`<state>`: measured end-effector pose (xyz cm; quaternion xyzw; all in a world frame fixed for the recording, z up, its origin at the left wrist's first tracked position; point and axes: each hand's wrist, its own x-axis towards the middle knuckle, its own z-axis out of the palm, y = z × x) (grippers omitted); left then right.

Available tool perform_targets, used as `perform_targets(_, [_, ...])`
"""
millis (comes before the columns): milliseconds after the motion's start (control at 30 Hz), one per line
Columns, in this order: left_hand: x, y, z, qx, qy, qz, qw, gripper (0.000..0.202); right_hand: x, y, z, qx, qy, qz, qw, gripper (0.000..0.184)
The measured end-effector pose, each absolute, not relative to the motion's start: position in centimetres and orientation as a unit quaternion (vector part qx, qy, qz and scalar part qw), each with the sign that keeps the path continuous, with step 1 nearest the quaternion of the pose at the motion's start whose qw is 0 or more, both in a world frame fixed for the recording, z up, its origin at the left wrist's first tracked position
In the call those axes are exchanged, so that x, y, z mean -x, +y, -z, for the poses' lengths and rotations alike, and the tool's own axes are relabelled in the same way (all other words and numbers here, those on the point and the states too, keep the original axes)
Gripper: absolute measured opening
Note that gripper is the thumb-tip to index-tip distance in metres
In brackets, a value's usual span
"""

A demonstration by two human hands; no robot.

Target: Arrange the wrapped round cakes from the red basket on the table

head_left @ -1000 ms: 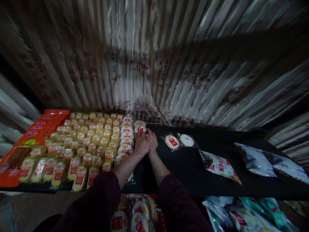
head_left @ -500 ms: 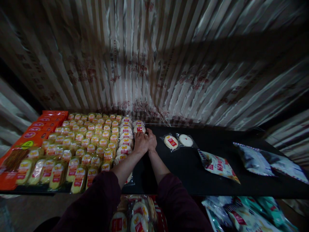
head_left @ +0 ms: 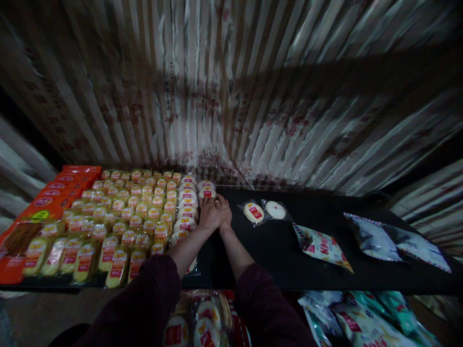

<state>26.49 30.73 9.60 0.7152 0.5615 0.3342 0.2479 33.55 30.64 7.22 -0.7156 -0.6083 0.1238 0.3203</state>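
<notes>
My left hand point(head_left: 210, 212) reaches over the black shelf point(head_left: 260, 250), its closed fingers at the near edge of a round packaged cake point(head_left: 207, 189). That cake has a pale face with a red label in clear wrap. Pressed against the left hand, my right hand point(head_left: 224, 212) has its fingers bent inward. Whatever lies under it is hidden. Just left of my hands runs a column of overlapping round packaged cakes point(head_left: 187, 211). To the right lie two more, a labelled packaged cake point(head_left: 253, 212) and a plain white-faced packaged cake point(head_left: 275, 210).
Rows of oval yellow packaged cakes point(head_left: 119, 205) fill the shelf's left part, beside orange packets point(head_left: 50, 200). Toward the right lie a printed snack bag point(head_left: 323, 248) and pale bags point(head_left: 376, 238). Below the front edge are more packaged cakes point(head_left: 206, 332) and bags point(head_left: 369, 323). Wrinkled striped sheeting point(head_left: 217, 96) hangs behind.
My right hand's fingers have shifted left, closer over the left hand. The round packaged cake stays in nearly the same place. The whole view has moved slightly.
</notes>
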Motion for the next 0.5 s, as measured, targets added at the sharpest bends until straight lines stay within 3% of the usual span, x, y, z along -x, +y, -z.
perform_targets(267, [-26.6,30.0,-10.1,-0.736,0.575,-0.304,0.189,0.026,-33.3,29.6,-7.8,0.734,-0.537,-0.176,0.377,0.039])
perform_targets(500, [-26.6,28.3,-10.9,-0.734,0.579,-0.284,0.213,0.031,-33.3,27.6,-8.2,0.716,-0.552,-0.171,0.392,0.036])
